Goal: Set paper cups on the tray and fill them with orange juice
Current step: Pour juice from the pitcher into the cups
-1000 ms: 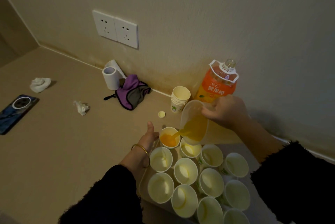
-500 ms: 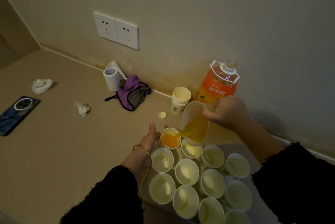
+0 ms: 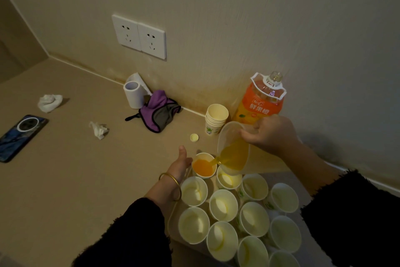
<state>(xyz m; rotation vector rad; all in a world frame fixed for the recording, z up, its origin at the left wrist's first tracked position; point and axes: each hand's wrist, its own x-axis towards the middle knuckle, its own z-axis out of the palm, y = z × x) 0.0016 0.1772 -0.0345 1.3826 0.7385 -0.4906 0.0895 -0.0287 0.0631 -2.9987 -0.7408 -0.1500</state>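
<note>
left hand [image 3: 180,165]: forearm comes in from below, wrist straight, bangle [image 3: 171,184] on it, left sleeve [image 3: 129,234] pushed back to mid-forearm. Thumb is straight and points away from the body. The other fingers are hidden under the palm, so their curl can't be read. Thumb-side edge of the hand looks to touch the cup [image 3: 203,165].

right hand [image 3: 269,132]: fingers curled over the rim of the jug [image 3: 233,150], knuckles up, wrist rolled toward the left thumb. Forearm is bare back to the right sleeve [image 3: 357,212]. Hands are apart.
</note>
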